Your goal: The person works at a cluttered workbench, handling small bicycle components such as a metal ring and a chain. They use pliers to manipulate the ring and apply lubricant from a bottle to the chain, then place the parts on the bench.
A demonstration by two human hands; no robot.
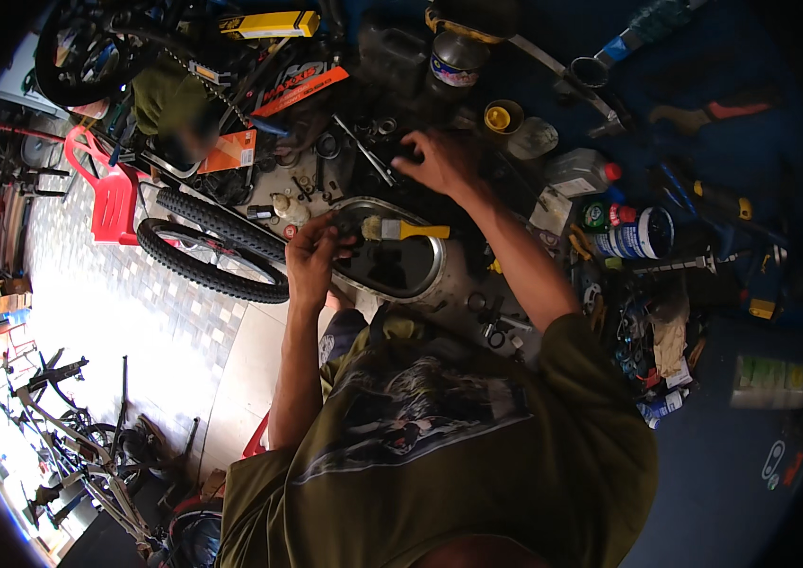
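Observation:
My left hand [312,257] is raised at the left edge of a metal tray [441,260] holding dark liquid. Its fingers are pinched together, and whatever may be between them is too small and dark to make out. A paintbrush [408,230] with a yellow handle lies across the tray, bristles toward that hand. Farther off, my right hand [436,165] reaches over the cluttered bench with thumb and fingers apart and nothing visible in them. Just left of it lies a slim metal rod-like tool [361,149]. Small metal parts [305,187] are scattered behind the tray.
Bicycle tyres [202,260] stand left of the bench, near a red plastic chair [114,194]. A grey bottle with a red cap [579,172] and a white tub [645,234] stand on the right. A yellow cup [502,117] sits at the back. Bike frames [89,454] crowd the lower left.

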